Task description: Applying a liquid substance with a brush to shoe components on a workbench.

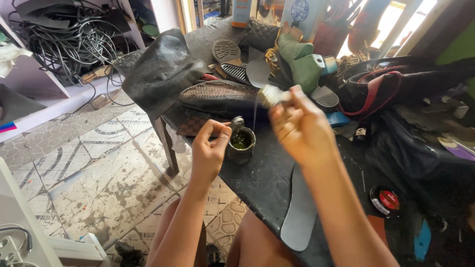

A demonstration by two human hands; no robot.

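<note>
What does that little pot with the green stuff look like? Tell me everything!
The little pot is a small, round, dark tin, dirty on the outside, standing upright with no lid on. Inside sits shiny greenish-yellow goo. It rests near the edge of the dark table. The left hand steadies it at the rim. A thin thread of goo stretches up towards the brush in the right hand.

Right hand (296, 124) motion-blurred at mid-frame, brush (270, 95) handle hidden in its grip, grey insole (300, 217) partly covered by the forearm, lower frame edge cutting both arms.
</note>
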